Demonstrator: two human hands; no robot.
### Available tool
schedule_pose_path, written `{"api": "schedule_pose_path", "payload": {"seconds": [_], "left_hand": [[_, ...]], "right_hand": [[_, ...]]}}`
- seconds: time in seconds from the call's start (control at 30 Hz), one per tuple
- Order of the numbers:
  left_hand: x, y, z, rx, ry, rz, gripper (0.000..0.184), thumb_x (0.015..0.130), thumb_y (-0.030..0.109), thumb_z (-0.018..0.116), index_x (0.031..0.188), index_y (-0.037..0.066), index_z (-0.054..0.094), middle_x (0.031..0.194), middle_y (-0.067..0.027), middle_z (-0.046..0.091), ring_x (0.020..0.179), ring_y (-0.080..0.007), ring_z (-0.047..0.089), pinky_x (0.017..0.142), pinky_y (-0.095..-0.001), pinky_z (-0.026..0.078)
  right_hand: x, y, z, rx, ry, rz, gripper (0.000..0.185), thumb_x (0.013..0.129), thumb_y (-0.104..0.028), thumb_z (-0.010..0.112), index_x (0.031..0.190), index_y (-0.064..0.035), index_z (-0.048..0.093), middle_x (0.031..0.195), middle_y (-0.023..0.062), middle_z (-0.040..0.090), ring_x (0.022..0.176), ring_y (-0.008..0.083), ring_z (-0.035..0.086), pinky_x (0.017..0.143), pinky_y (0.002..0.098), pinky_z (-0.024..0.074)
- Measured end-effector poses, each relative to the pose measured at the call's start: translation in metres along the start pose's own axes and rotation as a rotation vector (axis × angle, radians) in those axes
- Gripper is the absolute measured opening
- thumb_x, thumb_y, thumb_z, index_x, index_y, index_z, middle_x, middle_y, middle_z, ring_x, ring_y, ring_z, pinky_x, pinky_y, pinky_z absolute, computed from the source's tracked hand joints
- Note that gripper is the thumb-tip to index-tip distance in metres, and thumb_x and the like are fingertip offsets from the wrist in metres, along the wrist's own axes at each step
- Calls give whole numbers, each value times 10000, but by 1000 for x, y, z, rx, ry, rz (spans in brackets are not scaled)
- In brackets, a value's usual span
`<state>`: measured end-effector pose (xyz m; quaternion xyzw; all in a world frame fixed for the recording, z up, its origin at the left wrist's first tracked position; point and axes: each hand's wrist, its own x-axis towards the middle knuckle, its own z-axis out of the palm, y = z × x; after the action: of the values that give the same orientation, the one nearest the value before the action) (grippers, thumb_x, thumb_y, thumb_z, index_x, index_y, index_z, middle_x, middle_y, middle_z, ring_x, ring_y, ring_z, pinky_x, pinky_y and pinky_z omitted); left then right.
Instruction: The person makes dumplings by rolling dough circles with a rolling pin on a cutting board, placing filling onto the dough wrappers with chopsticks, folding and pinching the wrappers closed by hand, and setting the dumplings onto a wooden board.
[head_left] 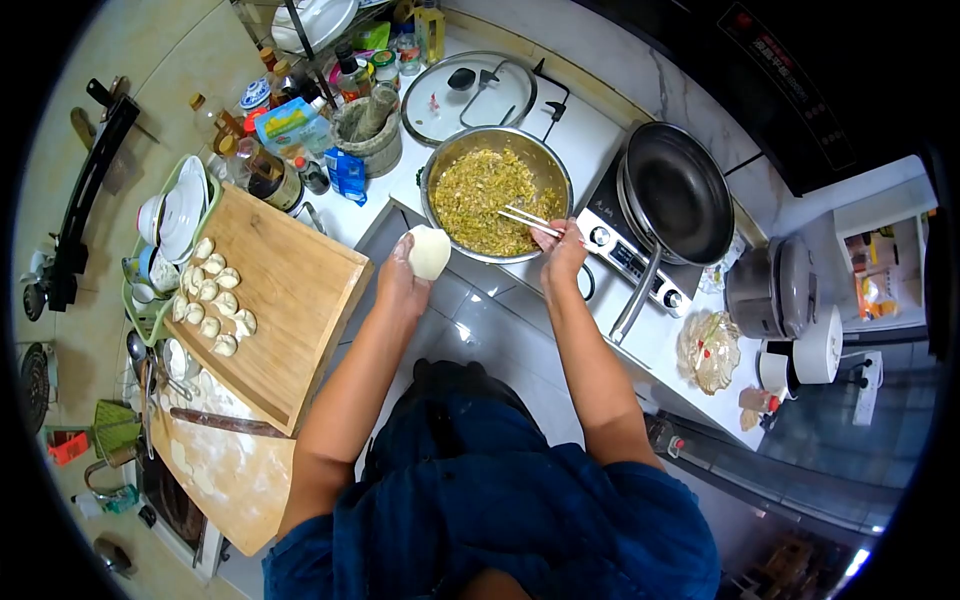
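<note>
A round, flat dumpling wrapper (430, 253) rests in my left hand (402, 280), whose fingers hold it from its left side. My right hand (563, 250) grips a pair of white chopsticks (530, 221), and their tips reach into the chopped filling (485, 195). That filling lies in a steel bowl (560, 180) at the counter's front edge. The wrapper is just left of the bowl and bears no visible filling. Several folded dumplings (225, 302) sit on a wooden tray (285, 285) to my left.
A floured board (235, 495) with a rolling pin (228, 422) lies below the tray. A frying pan (680, 190) stands on the cooktop, its handle pointing toward me. Behind the bowl are a glass lid (500, 90) and a stone mortar (375, 150). Bottles crowd the back left.
</note>
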<state>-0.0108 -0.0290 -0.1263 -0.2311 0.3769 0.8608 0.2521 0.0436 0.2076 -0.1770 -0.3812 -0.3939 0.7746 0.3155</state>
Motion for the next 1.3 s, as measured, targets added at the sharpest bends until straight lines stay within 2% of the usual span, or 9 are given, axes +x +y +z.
{"api": "schedule_pose_path", "payload": {"seconds": [0.13,0.27,0.3,0.4,0.67,0.77,0.97,1.1,1.3], "left_hand": [[33,-6,6,-39,-8,4,333,1010,236,386,1225,7,492,1197,-153,582,1082,-291,594,953,-446,487],[52,-10,22,-50,80,-11,333,1013,235,367,1217,3,492,1200,-162,579,1074,-300,599,947,-459,496],[56,-11,25,-44,77,-10,339,1015,237,363,1224,3,491,1197,-155,581,1069,-293,602,935,-449,504],[66,-16,30,-39,76,1,353,1020,243,355,1238,1,491,1187,-141,588,1054,-279,608,908,-428,520],[72,-25,35,-21,102,1,346,1012,241,377,1219,-6,505,1167,-150,600,1017,-291,623,886,-428,532],[70,-25,39,-23,117,4,341,1010,236,386,1210,-9,512,1162,-153,603,1003,-293,629,876,-432,537],[71,-33,48,-78,31,-48,361,1016,265,339,1241,13,466,1231,-170,559,1115,-320,572,965,-498,480],[66,-32,61,-203,-32,-167,427,1023,304,261,1295,14,417,1294,-186,516,1184,-334,522,1022,-518,421],[63,-30,64,-290,-32,-203,467,1023,321,214,1321,14,401,1313,-191,503,1209,-337,504,1028,-511,410]], "right_hand": [[-2,-7,-7,103,9,61,330,973,-257,426,843,33,514,816,200,602,715,312,669,691,364,614],[-11,-21,-11,166,17,61,329,974,-255,419,868,44,508,911,225,576,832,359,654,752,404,607],[-17,-28,-10,186,19,68,323,974,-251,421,875,44,505,915,205,551,861,372,645,764,410,602],[-23,-41,-12,175,-11,52,254,938,-202,468,848,34,499,887,147,503,853,376,636,770,437,605],[-19,-36,-24,183,63,106,259,921,-218,482,840,28,500,854,154,509,756,366,650,695,414,618],[-26,-41,-22,172,74,124,270,953,-225,461,858,25,499,865,135,499,802,361,642,720,423,610],[-38,-46,-21,286,-46,182,269,939,-230,484,836,18,511,857,161,541,811,347,640,723,423,608],[-53,-44,-12,243,-96,213,291,938,-247,483,799,7,511,827,190,586,756,326,645,699,395,604],[-67,-40,-7,76,-153,78,342,968,-296,435,797,-10,511,799,162,585,665,295,654,626,352,580]]}}
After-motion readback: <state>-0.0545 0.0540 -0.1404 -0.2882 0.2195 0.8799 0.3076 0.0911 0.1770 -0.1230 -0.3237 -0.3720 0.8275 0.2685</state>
